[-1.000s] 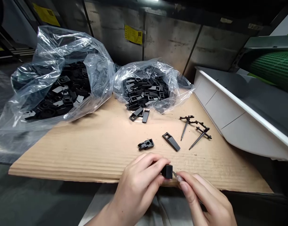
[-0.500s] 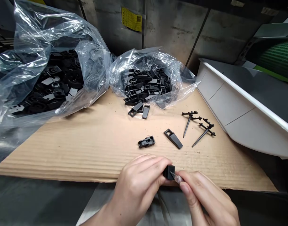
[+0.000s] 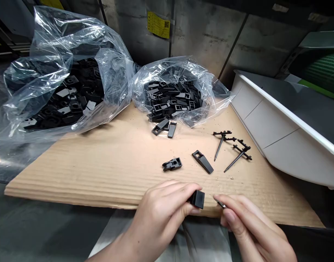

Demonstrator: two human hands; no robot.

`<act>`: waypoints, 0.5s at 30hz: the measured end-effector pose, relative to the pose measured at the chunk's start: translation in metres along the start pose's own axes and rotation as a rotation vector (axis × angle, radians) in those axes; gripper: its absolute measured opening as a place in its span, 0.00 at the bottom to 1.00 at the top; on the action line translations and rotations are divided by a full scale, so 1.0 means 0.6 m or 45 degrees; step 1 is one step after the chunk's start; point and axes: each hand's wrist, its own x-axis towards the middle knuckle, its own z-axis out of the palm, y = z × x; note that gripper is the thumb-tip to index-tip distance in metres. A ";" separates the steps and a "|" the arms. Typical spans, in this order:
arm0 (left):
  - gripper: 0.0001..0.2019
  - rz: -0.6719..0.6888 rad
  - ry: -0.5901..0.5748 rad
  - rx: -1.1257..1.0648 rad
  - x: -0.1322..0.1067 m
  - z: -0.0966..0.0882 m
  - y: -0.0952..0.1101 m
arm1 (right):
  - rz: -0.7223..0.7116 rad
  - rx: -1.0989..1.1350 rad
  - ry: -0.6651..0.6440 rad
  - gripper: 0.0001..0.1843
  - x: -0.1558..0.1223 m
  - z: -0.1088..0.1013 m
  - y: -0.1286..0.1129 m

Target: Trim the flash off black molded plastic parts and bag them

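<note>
My left hand [image 3: 163, 211] pinches a small black plastic part [image 3: 197, 199] at the near edge of a cardboard sheet [image 3: 101, 163]. My right hand [image 3: 251, 229] is closed on a thin metal blade [image 3: 220, 202], its tip a short gap to the right of the part. Just beyond my hands lie a loose black clip [image 3: 172, 164] and a black wedge piece [image 3: 202, 162]. Two black sprue pieces with spikes [image 3: 232, 149] rest further right.
A large clear bag of black parts [image 3: 60, 83] sits at the back left. A smaller clear bag of wedge pieces [image 3: 174, 94] stands behind centre, with two pieces [image 3: 164, 127] spilled in front. A white tray wall [image 3: 278, 120] rises on the right.
My right hand has drawn the blade away to the right, off the black part. My left hand still holds the part in about the same place.
</note>
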 end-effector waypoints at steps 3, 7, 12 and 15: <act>0.08 -0.005 0.001 -0.006 -0.004 0.001 -0.001 | 0.018 0.070 -0.043 0.08 0.011 0.012 -0.010; 0.09 0.003 -0.005 -0.013 -0.008 0.001 -0.003 | 0.011 0.038 -0.039 0.10 0.024 0.020 -0.011; 0.08 0.033 0.040 -0.018 -0.008 0.006 -0.004 | -0.045 0.008 -0.029 0.09 0.022 0.025 -0.009; 0.08 0.029 0.062 -0.002 -0.005 0.008 -0.001 | -0.019 0.030 -0.082 0.10 0.011 0.028 -0.011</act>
